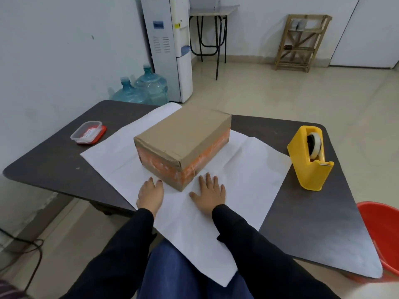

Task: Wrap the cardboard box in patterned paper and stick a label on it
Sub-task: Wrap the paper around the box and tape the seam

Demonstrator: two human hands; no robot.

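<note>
The likeliest slip is the large white sheet of paper skating on the dark, smooth surface once a flap is lifted. That would leave the box off-centre and one side short of cover. The sheet's near corner overhangs the edge above the person's lap, so it could drag or crease. The yellow tape dispenser stands well apart to the right (a long reach with a fold pinned), and a flap may spring open.

The brown cardboard box sits mid-sheet, its sides roughly parallel to the paper's edges. It has an orange printed band around its lower walls and a crumpled near corner. Only the paper's plain side shows.

The left hand and right hand lie flat on the paper just beside the box, fingers straight, gripping nothing.
</note>
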